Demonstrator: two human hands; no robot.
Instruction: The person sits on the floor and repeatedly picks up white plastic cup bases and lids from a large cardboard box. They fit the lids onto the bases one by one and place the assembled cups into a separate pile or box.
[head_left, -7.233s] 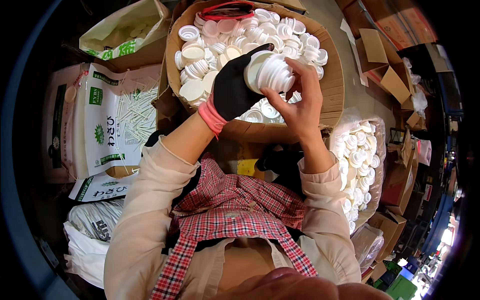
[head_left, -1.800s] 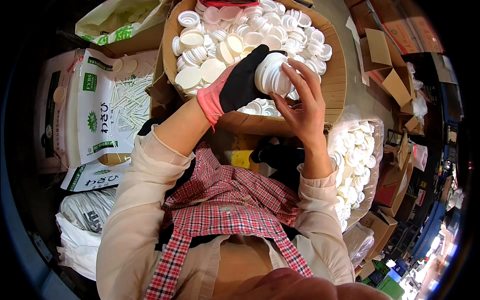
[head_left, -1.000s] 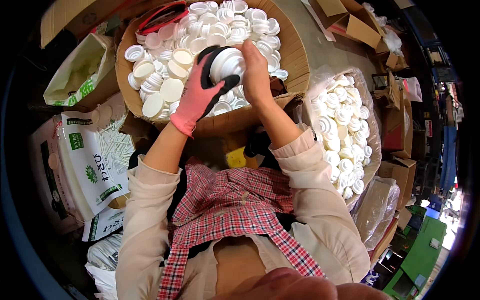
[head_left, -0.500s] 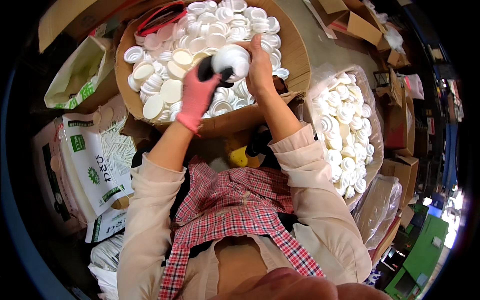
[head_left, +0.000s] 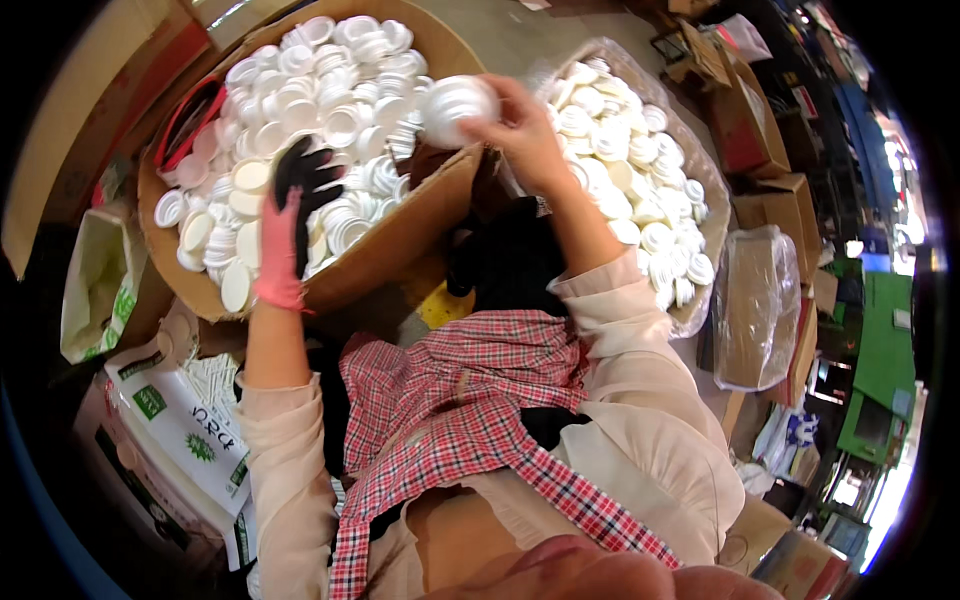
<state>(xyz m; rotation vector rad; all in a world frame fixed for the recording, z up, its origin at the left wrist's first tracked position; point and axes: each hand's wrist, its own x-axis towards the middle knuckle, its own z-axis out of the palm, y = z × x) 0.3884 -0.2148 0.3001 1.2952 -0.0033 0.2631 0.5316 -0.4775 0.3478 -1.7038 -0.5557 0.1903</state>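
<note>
My right hand (head_left: 527, 132) is bare and grips a round white plastic cap (head_left: 456, 112), slightly smeared by motion, above the right edge of a large cardboard box (head_left: 395, 228). Thumb and fingers close around the cap's right side. My left hand (head_left: 298, 188), in a pink and black glove, hovers over the loose white caps (head_left: 285, 100) heaped in that box. Its fingers are spread and hold nothing. To the right stands a second, plastic-lined box (head_left: 705, 240) full of similar white caps.
A red-rimmed object (head_left: 190, 125) lies at the left of the heap. Left of the box are a white and green bag (head_left: 100, 285) and a printed sack (head_left: 190, 410) with thin white pieces beside it. A plastic-wrapped carton (head_left: 755, 310) and green machine (head_left: 880, 360) stand right.
My hands have parted. The right carried the cap away from the left, toward the second box; the gloved left let go and spread its fingers. The view has swung right.
</note>
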